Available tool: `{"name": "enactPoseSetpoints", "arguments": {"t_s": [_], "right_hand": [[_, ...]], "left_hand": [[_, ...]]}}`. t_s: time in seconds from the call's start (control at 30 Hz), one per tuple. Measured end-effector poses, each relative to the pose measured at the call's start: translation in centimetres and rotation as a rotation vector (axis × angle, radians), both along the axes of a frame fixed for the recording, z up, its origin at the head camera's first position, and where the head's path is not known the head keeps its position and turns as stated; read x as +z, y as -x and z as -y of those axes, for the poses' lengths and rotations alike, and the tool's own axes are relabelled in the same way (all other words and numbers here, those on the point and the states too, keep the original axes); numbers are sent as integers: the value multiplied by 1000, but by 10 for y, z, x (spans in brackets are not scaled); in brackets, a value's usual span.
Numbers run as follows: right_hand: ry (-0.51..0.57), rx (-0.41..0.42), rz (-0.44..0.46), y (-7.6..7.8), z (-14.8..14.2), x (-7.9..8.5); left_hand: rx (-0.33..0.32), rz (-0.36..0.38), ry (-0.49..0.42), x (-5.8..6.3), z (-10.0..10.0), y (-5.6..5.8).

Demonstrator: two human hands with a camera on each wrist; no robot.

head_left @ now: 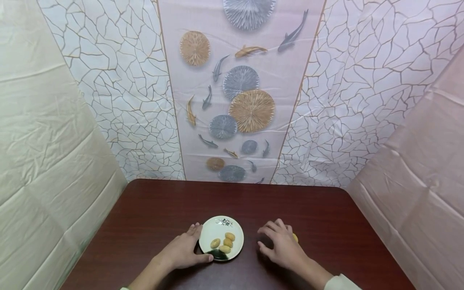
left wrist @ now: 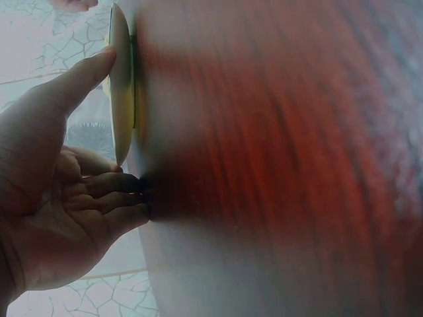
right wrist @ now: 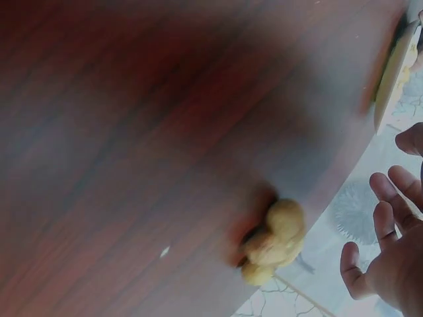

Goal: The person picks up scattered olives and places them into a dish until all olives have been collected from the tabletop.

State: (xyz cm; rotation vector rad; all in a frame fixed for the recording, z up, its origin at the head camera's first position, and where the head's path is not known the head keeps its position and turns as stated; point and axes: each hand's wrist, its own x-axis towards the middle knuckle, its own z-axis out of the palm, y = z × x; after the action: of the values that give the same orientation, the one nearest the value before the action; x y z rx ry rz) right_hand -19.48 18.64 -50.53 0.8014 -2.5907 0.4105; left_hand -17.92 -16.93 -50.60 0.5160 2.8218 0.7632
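- Left hand (head_left: pixel 183 247): thumb and fingers hold plate (head_left: pixel 211 230) rim, lower centre of head view; likely steadying it.
- Four potato-like pieces (head_left: pixel 228 243) on plate.
- Right hand (head_left: pixel 284 245): relaxed, grasping nothing, near loose pieces (right wrist: pixel 285 223), lower right of its wrist view; probably placed within reach.

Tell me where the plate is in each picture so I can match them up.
Head: plate low, near centre, between left hand and right hand.
Left wrist: plate edge-on, upper left.
Right wrist: plate edge-on, at the upper right border.
Shared landmark: red-brown table.
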Motion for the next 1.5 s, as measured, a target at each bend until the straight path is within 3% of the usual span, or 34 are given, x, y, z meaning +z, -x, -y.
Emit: {"name": "enactPoseSetpoints", "arguments": {"t_s": [0.17, 0.6, 0.87, 1.0, 1.27, 1.5], "right_hand": [[-15, -8, -29, -1, -13, -1], [-96, -114, 52, 0, -41, -4], [-100, -119, 4, -1, -53, -7], [-107, -124, -18, -3, -57, -8], [-126, -199, 62, -10, -58, -8], [-146, -230, 31, -10, -55, -9]], "left_hand": [[1, -1, 7, 0, 0, 0], [4, 3, 12, -1, 0, 0], [2, 2, 8, -1, -1, 0], [-2, -2, 7, -1, -1, 1], [2, 4, 11, -2, 0, 0], [3, 1, 9, -1, -1, -1]]}}
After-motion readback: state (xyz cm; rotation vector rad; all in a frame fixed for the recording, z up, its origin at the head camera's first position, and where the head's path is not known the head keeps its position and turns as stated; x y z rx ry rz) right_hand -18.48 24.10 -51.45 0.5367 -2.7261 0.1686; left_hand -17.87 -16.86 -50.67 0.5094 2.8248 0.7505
